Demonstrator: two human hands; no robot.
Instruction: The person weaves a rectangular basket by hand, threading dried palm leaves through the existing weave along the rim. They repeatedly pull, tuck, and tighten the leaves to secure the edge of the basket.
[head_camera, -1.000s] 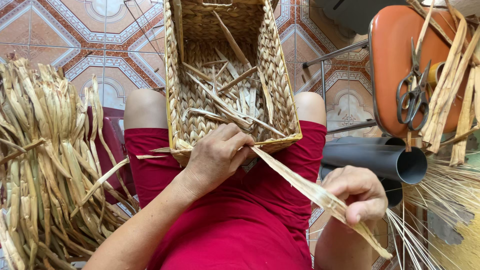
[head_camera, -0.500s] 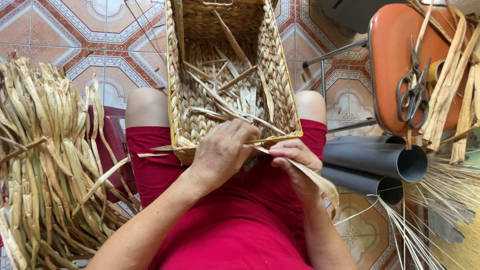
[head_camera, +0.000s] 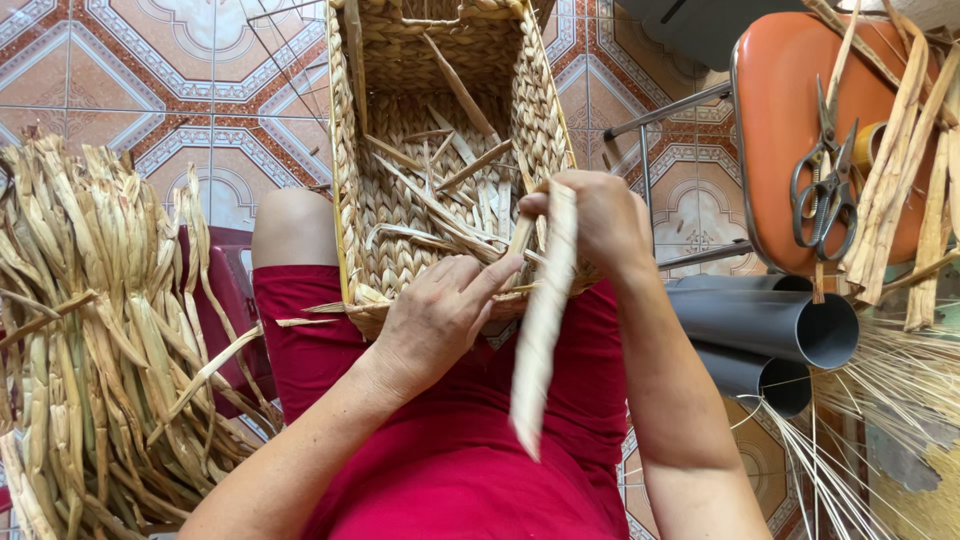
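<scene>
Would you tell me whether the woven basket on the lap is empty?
Not empty: the woven basket holds loose dried strips across its bottom.

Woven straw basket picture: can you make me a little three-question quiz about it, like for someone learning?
1. True or false: the rectangular woven straw basket rests on the person's lap.
2. Which of the hands grips the long flat dried straw strip? A) left hand B) right hand
3. What lies on the orange metal chair seat?

Key: 1 true. 2 B; the left hand's fingers only press at the basket's near rim. 3 grey metal scissors and dried straw strips.
</scene>
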